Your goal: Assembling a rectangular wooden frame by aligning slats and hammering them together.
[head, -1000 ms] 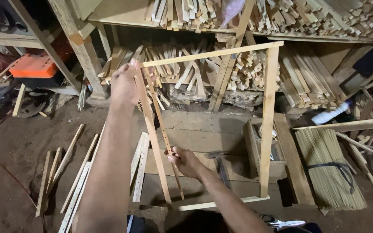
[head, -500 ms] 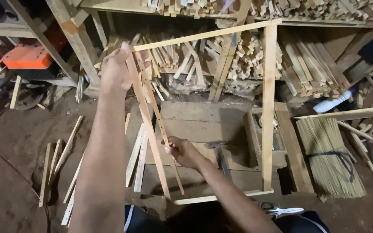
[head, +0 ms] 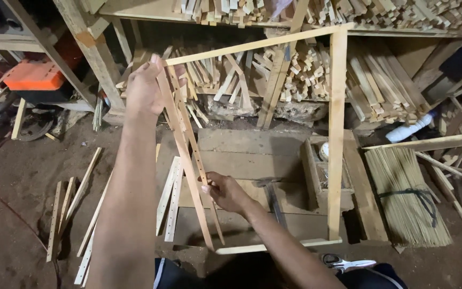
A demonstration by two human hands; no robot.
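the wooden frame stands more upright than it did a second ago: its top rail has risen against the shelf of stacked offcuts, and the left hand has climbed with it, so the upper left corner now sits higher in the view. the right hand has hardly shifted and stays low on the left side. that suggests the frame is being held steady and squared up while a loose perforated slat is lined along its left upright, not yet fixed as far as can be seen. the left hand's fingers are curled tight over the top corner, closed on the frame's upright and the upper end of the slat together. the right hand's fingers are narrow, pinching the slat partway down, thumb in front, with the slat running up and away from them to the left hand and down past them towards the bottom rail. the frame's lower rail rests near the person's lap, above the dirt floor. a hammer lies on the low wooden board behind the frame, a bundle of thin sticks lies to the right, and scissors lie just beside the right knee.
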